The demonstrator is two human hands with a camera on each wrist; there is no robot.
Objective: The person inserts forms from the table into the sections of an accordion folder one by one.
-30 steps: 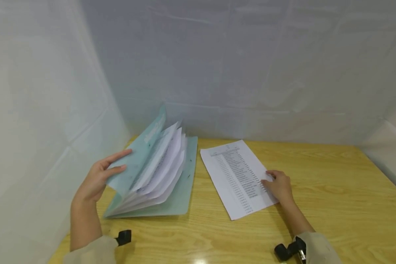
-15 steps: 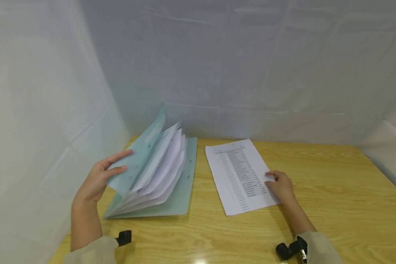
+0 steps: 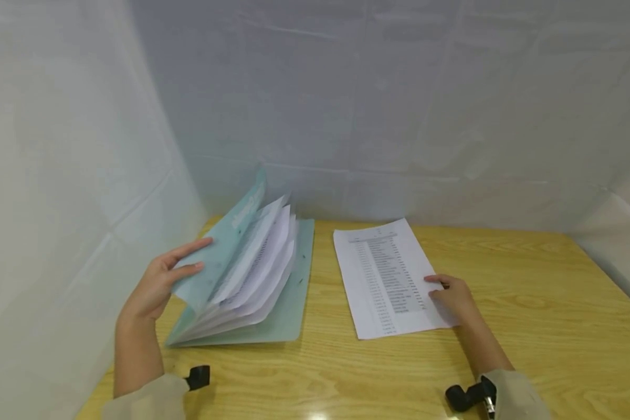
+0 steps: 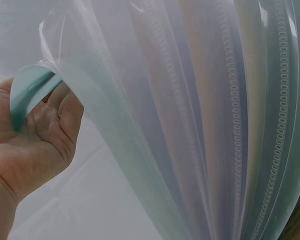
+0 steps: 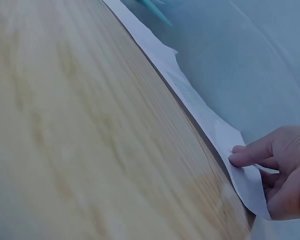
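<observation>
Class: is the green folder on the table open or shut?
Open: the left hand holds the folder cover raised, its pockets fanned apart.

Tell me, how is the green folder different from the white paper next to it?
The green folder is open, its cover lifted up by the left hand; the white paper lies flat on the table under the right hand. The folder holds many fanned sleeves; the paper is one sheet. The folder is plain green; the paper is white with printed lines. Both rest on the table.

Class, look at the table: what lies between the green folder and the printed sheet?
Only bare wooden table separates the folder and the sheet, seen in the head view.
</observation>
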